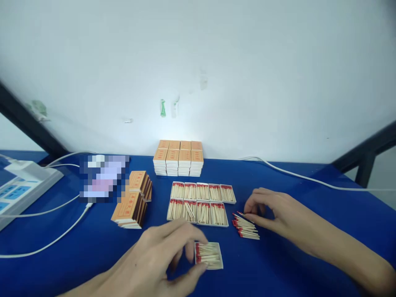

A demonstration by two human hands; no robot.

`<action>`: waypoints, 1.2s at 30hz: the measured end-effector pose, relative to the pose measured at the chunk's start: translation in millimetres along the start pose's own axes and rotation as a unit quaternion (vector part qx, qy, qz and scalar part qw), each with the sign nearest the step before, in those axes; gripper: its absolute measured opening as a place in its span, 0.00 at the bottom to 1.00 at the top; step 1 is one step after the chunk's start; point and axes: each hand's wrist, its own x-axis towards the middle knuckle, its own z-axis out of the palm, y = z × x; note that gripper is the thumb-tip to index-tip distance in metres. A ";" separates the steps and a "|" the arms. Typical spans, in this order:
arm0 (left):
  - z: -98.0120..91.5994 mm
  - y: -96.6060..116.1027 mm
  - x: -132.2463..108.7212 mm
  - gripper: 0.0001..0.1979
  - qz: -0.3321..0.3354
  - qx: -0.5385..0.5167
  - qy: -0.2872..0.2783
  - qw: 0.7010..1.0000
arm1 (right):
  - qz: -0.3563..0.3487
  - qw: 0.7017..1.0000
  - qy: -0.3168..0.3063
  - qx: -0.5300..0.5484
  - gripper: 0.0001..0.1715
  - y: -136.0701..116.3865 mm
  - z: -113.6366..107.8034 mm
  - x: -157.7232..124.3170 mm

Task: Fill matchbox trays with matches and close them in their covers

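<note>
A small white matchbox tray filled with red-tipped matches lies on the blue table in front of me. My left hand reaches over its left side, thumb at the near edge and index finger at the far edge, gripping it lightly. To the right is a loose pile of matches, their red heads pointing left. Over the pile's far end, my right hand is closed with thumb and fingertips pinching a match. Two rows of filled matchbox trays sit just beyond, between the hands.
Orange-topped matchboxes are stacked against the white wall. Matchbox sleeves lean in stacks at left. Beside them are a blurred-out item, a power strip and white cables. Another cable runs along the right back.
</note>
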 end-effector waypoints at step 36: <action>3.8 -9.6 3.3 0.15 0.013 0.059 -0.052 0.997 | -0.287 0.951 0.114 0.029 0.07 -80.6 62.4 -17.4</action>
